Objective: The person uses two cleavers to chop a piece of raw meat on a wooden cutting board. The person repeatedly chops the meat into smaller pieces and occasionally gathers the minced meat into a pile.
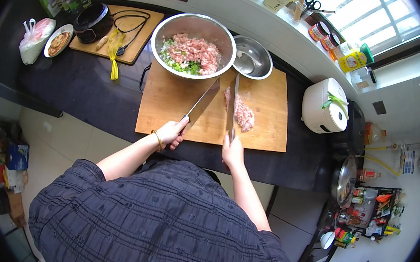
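My left hand (171,133) is closed round the handle of a cleaver (203,103), its broad blade slanting up and right over the wooden cutting board (268,98). In my right hand (232,152) is a second cleaver (231,108), pointing away from me and seen nearly edge-on. Minced meat (244,115) lies on the board, mostly right of this blade, with a little at its left edge. Behind the blades, a large steel bowl (227,32) holds more minced meat (197,52) over chopped green and white vegetables (178,64).
A smaller steel bowl (261,60) stands beside the large one. At right is a white rice cooker (322,108) with green stalks on its lid. Farther left are another board (152,18) with a black cord, a dark pot (92,23), a plate (48,53) of flatbread and a plastic bag (36,41).
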Motion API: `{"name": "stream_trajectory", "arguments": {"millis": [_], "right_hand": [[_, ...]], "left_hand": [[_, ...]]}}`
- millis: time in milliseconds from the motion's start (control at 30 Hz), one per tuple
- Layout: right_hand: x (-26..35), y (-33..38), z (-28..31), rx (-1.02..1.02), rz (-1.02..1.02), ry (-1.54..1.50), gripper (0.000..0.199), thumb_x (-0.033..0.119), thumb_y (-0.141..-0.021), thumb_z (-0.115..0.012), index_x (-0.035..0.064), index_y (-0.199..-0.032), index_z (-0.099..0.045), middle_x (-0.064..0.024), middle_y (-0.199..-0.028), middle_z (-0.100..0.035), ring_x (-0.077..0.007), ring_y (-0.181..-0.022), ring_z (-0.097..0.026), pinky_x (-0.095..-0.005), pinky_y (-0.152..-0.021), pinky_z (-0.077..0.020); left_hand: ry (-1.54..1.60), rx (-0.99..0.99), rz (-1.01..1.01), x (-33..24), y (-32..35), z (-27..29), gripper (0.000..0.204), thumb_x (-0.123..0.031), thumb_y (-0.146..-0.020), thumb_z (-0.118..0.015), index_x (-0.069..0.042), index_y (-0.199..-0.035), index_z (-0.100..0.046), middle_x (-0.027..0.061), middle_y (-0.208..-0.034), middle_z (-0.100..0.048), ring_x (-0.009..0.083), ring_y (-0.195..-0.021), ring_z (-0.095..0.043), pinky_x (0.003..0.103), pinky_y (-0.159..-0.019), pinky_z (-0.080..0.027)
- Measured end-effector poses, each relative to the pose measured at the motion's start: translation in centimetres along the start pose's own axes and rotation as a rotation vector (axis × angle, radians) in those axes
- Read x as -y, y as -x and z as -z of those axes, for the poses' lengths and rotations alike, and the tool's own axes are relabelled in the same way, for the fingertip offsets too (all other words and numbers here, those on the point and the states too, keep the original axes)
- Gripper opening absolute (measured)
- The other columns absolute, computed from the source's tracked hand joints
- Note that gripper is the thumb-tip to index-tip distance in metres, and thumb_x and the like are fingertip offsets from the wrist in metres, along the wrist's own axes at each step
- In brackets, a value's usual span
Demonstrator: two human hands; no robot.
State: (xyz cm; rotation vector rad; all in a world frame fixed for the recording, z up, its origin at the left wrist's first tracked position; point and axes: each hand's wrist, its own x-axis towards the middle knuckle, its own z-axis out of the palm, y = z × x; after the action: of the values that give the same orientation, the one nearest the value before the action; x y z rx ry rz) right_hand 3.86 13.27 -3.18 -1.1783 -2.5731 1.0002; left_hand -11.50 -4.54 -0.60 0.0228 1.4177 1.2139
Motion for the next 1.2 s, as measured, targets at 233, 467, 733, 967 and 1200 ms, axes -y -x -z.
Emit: {"name": "stream_trajectory", "arguments": {"millis": [233,467,733,967,1200], "right_hand": [[0.9,-0.3,2.0,-0.074,0.142,-0.082,0.026,0.029,-0.09,-0.042,0.0024,-0.091,-0.043,-0.0065,-0.051,-0.047,-0.0143,-0.036,-0.046,-0.0287,-0.033,-0.0387],[4.6,0.5,5.9,0.213,-0.301,-0.39,0.03,0.031,-0.089,-0.044,0.0006,-0.089,-0.044,-0.0074,-0.047,-0.047,-0.0163,-0.035,-0.048,-0.0297,-0.033,-0.0396],[4.2,0.1,5.9,0.263,-0.353,-0.377,0.027,0.03,-0.089,-0.044,0.0024,-0.086,-0.045,-0.0031,-0.051,-0.043,-0.0116,-0.035,-0.043,-0.026,-0.032,-0.0372],[2.4,-0.4,4.8,0.308,-0.352,-0.283,0.028,0.031,-0.089,-0.044,0.0031,-0.085,-0.044,-0.0045,-0.052,-0.045,-0.0122,-0.034,-0.043,-0.0267,-0.032,-0.0365],[-0.3,0.2,5.8,0.307,-0.374,-0.338,0.03,0.034,-0.088,-0.047,0.0047,-0.08,-0.046,-0.0039,-0.053,-0.046,-0.0114,-0.037,-0.043,-0.0257,-0.034,-0.0362]], "left_hand": [[0.004,-0.009,0.006,0.3,0.1,0.3,0.052,-0.059,-0.084,-0.039,-0.009,-0.069,-0.04,-0.0002,-0.05,-0.038,0.0081,-0.036,-0.033,0.023,-0.033,-0.029],[0.012,-0.014,-0.001,0.9,0.0,0.7,0.052,-0.059,-0.084,-0.039,-0.009,-0.069,-0.041,-0.0001,-0.05,-0.039,0.008,-0.036,-0.033,0.023,-0.033,-0.029],[0.019,-0.013,0.002,1.0,0.1,0.7,0.052,-0.059,-0.084,-0.039,-0.009,-0.069,-0.041,-0.0002,-0.05,-0.039,0.008,-0.036,-0.033,0.023,-0.033,-0.029],[0.028,-0.004,-0.011,0.5,0.0,0.5,0.051,-0.058,-0.084,-0.04,-0.009,-0.07,-0.041,-0.0006,-0.049,-0.038,0.0083,-0.037,-0.033,0.023,-0.033,-0.03],[-0.019,-0.045,-0.035,0.1,-0.9,-0.5,0.053,-0.059,-0.083,-0.04,-0.009,-0.069,-0.04,0.0003,-0.05,-0.038,0.0095,-0.037,-0.034,0.024,-0.033,-0.031]]}}
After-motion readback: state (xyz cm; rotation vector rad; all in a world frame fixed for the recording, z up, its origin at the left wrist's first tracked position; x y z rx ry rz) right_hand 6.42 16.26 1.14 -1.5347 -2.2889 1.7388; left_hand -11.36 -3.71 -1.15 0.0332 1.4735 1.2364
